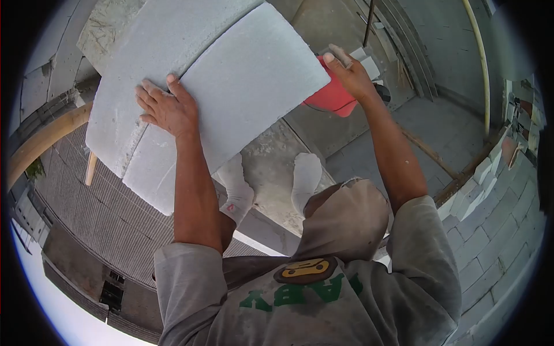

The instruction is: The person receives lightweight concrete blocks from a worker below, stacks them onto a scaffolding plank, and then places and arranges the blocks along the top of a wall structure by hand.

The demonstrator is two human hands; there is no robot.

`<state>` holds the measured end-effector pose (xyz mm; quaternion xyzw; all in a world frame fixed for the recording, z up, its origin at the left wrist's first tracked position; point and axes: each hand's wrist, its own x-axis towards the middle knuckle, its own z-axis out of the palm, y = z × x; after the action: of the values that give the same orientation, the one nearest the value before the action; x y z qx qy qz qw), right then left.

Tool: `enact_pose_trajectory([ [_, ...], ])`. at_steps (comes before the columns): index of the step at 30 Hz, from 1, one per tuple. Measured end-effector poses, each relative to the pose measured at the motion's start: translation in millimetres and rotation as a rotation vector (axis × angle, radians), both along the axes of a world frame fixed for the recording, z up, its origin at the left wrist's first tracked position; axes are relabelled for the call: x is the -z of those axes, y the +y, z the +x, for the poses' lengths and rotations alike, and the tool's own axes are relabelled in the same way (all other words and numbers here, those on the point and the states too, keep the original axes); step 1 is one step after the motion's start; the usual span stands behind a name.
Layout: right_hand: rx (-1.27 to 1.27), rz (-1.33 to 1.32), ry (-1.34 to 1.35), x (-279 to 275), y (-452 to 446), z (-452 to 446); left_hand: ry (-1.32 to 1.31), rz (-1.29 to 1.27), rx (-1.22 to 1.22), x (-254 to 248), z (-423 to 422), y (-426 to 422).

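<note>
- A big wall of pale blocks point(502, 225) is to the right of the right hand point(353, 76) and nearer the body.
- A grey roof with ridges point(115, 213) is far down below the left hand point(167, 109), on its left side.
- A long yellow pole point(485, 81) stands to the right of the right hand, well apart from it.
- A bent wooden beam point(49, 138) is to the left of the left hand.
- The far block point(150, 46) is big and pale. It lies just past the left hand, and the fingers of that hand rest on it.
- The near block point(254, 81) is big and pale too. It sits right beside the far block, between the two hands, with a thin dark line where they meet.
- A red bucket point(332, 102) is behind the right hand, and the near block's corner hides part of it.
- The left hand is flat and open, with its palm down across the line between the two blocks.
- The right hand is just past the near block's right edge. Its thumb points up. I cannot tell if it grips or touches anything.
- Two feet in white socks point(307, 176) stand on a rough ledge point(271, 153), lower down between the hands.
</note>
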<state>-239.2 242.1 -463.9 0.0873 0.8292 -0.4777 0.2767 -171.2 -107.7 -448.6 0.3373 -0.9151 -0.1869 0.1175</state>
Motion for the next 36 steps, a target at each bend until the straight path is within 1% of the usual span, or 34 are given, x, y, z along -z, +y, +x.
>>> enact_pose_trajectory([
  [1,0.034,0.067,-0.077,-1,16,20,-0.009,-0.082,0.037,2,0,1],
  [3,0.055,0.185,-0.178,-3,52,44,-0.031,-0.086,0.065,2,-2,-1],
  [5,-0.010,0.288,-0.179,8,92,80,-0.044,-0.098,0.100,2,-3,-4],
  [7,-0.085,0.466,-0.354,-15,109,107,-0.041,-0.097,0.099,1,2,-2],
  [11,-0.100,0.485,-0.349,28,186,183,0.017,-0.135,0.101,9,-8,-4],
  [14,-0.190,0.504,-0.499,22,196,194,0.023,-0.167,0.115,17,4,-9],
  [17,-0.217,0.548,-0.389,31,200,206,0.040,-0.212,0.160,21,0,-16],
  [20,-0.177,0.476,-0.390,41,213,216,0.005,-0.200,0.264,17,11,-16],
  [23,-0.148,0.373,-0.384,8,197,232,-0.044,-0.218,0.308,10,22,-24],
  [25,-0.058,0.346,-0.522,-13,192,250,-0.069,-0.233,0.337,10,24,-27],
  [27,-0.029,0.369,-0.505,-25,199,287,-0.087,-0.266,0.407,13,24,-38],
  [29,0.000,0.408,-0.554,-34,207,327,-0.167,-0.287,0.380,13,21,-41],
  [32,0.147,0.351,-0.663,-59,220,375,-0.258,-0.342,0.396,20,16,-59],
  [35,0.131,0.481,-0.675,-78,226,417,-0.249,-0.372,0.357,12,16,-41],
  [36,0.163,0.498,-0.697,-84,223,427,-0.249,-0.377,0.361,10,15,-41],
])
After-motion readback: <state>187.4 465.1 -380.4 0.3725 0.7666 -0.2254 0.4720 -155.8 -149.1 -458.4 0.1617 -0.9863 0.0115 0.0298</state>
